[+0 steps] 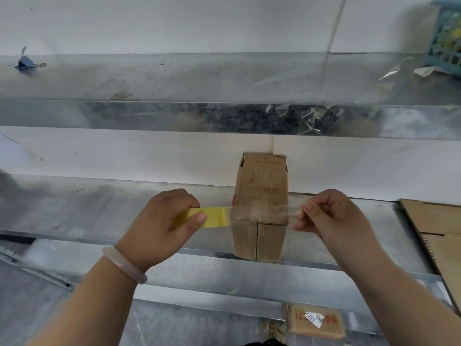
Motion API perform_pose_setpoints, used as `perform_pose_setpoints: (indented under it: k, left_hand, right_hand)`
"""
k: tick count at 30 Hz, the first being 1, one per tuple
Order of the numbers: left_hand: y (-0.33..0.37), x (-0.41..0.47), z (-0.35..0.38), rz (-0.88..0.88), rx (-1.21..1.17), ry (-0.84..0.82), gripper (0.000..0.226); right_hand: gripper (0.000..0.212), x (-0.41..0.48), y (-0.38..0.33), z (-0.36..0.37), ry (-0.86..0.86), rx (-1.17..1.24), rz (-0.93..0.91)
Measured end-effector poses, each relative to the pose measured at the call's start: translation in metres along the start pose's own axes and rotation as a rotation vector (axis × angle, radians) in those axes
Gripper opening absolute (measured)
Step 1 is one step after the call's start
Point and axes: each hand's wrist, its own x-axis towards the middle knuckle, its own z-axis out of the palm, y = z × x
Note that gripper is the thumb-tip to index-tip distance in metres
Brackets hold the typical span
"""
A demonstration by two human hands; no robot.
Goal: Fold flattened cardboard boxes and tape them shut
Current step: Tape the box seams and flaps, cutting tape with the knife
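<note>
The left hand [169,216] grips the tape roll [202,217], the right hand [331,216] pinches the strip's [262,210] free end, and the box [262,186] lies between the 2, its length running away from the person, crosswise under the tape.

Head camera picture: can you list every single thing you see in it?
bench: 1, grey metal, across the middle
cardboard box: 1, brown, standing on bench, centre
tape roll: 1, yellow, left of box
tape strip: 1, clear, stretched from roll across box
flattened cardboard: at least 1, brown, right edge
labelled cardboard piece: 1, brown, white sticker, bottom
basket: 1, teal, top right
tape scraps: several, clear, on upper shelf edge, right
bracelet: 1, pale, left wrist
left hand: 1, grips tape roll
right hand: 1, pinches tape strip's end
</note>
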Motion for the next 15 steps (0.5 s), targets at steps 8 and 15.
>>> perform_pose_setpoints:
  k: [8,15]
  left_hand:
    - [-0.022,0.010,0.007,0.089,0.409,-0.009,0.055]
    - [-0.029,0.019,0.024,0.113,0.496,-0.020,0.051]
  right_hand:
    - [0.012,-0.009,0.022,0.000,0.095,-0.051,0.054]
    - [0.009,-0.002,0.037,0.005,0.172,-0.014,0.132]
